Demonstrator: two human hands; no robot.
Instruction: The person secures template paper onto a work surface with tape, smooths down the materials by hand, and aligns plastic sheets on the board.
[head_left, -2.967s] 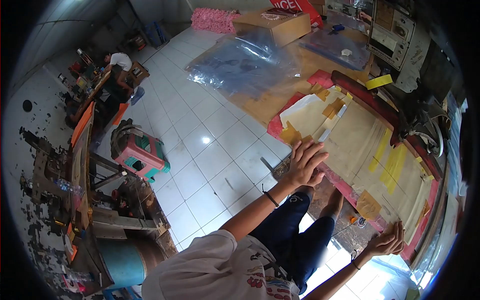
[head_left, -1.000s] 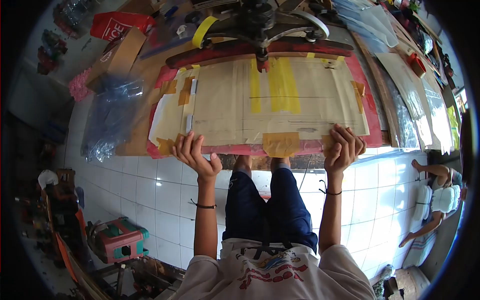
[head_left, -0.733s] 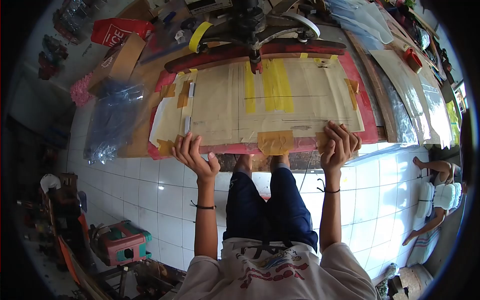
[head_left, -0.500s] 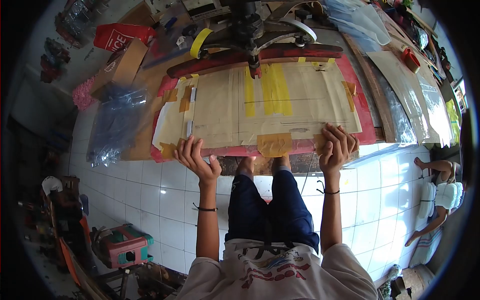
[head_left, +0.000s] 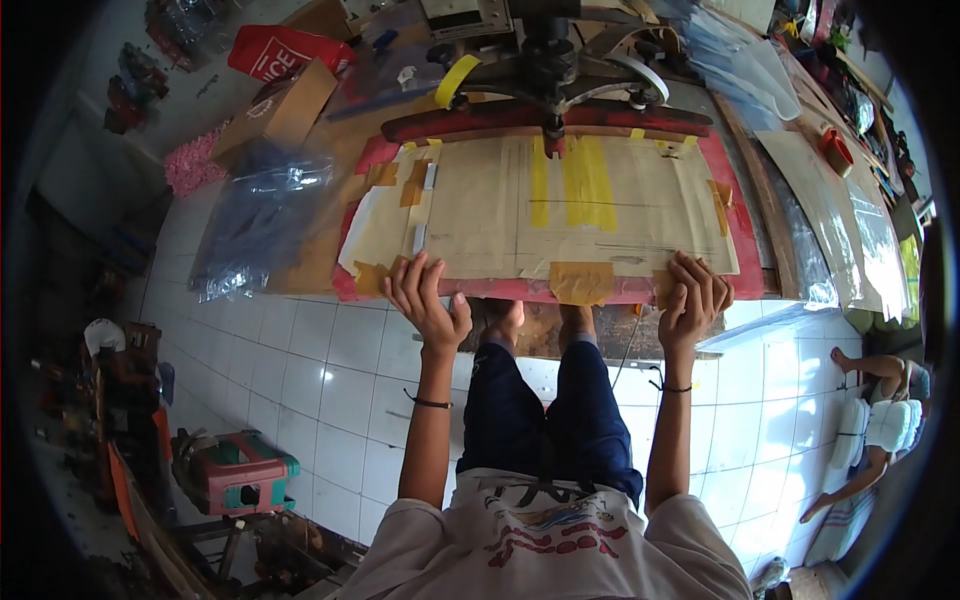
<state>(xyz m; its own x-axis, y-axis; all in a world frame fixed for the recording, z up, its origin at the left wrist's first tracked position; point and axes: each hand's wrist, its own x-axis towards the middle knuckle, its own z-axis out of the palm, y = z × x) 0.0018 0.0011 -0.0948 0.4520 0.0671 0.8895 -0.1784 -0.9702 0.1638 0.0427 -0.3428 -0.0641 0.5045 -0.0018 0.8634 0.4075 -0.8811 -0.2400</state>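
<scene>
A wide beige board (head_left: 480,215) with yellow and brown tape strips lies on a red sheet (head_left: 744,225) under a dark machine head (head_left: 553,70). My left hand (head_left: 428,303) rests on the board's near left corner, fingers on top and thumb at the edge. On the near right corner my right hand (head_left: 692,300) grips the edge, fingers curled over it. A dark red bar (head_left: 450,120) runs along the board's far side. Brown tape (head_left: 582,283) crosses the near edge between my hands.
At the left are clear plastic sheets (head_left: 262,220), a cardboard box (head_left: 290,110) and a red bag (head_left: 285,52). A pink and green stool (head_left: 240,472) stands on the floor. One person (head_left: 128,400) sits at far left, another (head_left: 882,410) at far right. Translucent sheets (head_left: 835,210) lie right.
The view has swung from the side to face the board. My left hand stays at its near left corner; my right hand is now at its near right corner. Lately only the view has shifted slightly.
</scene>
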